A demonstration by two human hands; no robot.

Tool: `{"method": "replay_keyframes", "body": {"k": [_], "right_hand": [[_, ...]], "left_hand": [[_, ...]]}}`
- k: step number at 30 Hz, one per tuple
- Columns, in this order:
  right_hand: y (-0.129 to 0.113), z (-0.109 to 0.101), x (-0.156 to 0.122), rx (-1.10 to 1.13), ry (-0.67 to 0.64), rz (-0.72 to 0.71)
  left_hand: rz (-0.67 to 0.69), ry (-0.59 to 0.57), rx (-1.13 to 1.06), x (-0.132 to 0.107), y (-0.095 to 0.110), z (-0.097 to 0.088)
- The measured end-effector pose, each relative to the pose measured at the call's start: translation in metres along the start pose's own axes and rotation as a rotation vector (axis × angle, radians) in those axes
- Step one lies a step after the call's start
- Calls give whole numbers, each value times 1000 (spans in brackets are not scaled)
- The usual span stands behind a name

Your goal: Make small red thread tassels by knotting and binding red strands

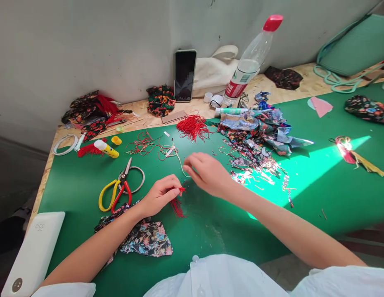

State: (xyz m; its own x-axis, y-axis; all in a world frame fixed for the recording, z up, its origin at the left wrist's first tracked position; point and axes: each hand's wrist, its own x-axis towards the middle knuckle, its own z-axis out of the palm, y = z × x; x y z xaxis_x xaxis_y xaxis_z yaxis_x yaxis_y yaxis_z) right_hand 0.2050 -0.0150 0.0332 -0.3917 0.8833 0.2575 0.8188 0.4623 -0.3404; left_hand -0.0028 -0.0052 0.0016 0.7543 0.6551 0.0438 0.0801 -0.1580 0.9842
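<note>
My left hand (161, 196) is pinched shut on a small bundle of red threads (177, 205) that fans out below its fingers over the green mat (210, 222). My right hand (207, 173) hovers just to the right, fingers curled together near a thin tan cord (181, 164) that runs up the mat; whether it grips the cord is unclear. A floral fabric piece (145, 237) lies under my left forearm.
Red-and-yellow scissors (117, 189) and a metal ring (139, 178) lie left of my hands. A pile of red threads (193, 127), fabric scraps (257, 136), a glue stick (105, 148), a phone (185, 75), a plastic bottle (249, 64) and a white power bank (32, 251) surround the mat.
</note>
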Motion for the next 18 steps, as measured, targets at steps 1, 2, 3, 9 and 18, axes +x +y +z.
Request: {"method": "replay_keyframes", "body": {"k": [1, 2, 3, 9, 18], "right_hand": [[9, -6, 11, -134, -36, 38], [19, -10, 24, -263, -57, 72], [30, -12, 37, -364, -61, 121], [75, 1, 91, -536, -98, 204], [78, -17, 89, -521, 39, 211]], "left_hand": [[-7, 3, -33, 0, 0, 0], [-24, 6, -67, 0, -1, 0], [-49, 12, -104, 1, -1, 0], [-107, 105, -314, 4, -12, 0], [-115, 212, -481, 5, -4, 1]]}}
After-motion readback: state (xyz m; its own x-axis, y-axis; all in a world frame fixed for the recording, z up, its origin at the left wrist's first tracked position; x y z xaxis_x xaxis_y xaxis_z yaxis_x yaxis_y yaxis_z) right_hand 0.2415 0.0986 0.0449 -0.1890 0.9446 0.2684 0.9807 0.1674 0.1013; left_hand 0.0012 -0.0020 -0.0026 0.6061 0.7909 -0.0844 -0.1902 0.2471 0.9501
